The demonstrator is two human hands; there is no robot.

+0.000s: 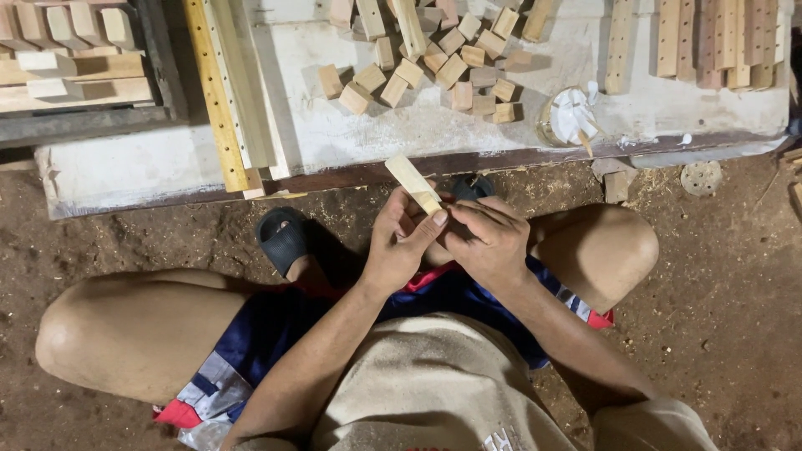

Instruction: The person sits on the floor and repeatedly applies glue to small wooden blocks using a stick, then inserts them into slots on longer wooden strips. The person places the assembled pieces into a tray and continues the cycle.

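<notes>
I see the white work board (167, 163) spanning twelve o'clock, wooden blocks (434, 71) scattered on it. At centre, my left hand (399, 246) pinches a pale wooden strip (413, 182), tilted toward eleven o'clock; my right hand (489, 238) curls closed beside it, touching its lower end.

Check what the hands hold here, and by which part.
A short wooden strip, gripped at its lower end by the left hand; the right hand meets that same end.

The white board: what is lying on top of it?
On the white board lie a heap of small wood blocks, long strips, drilled slats and a glue tub. Its far part is out of frame.
</notes>
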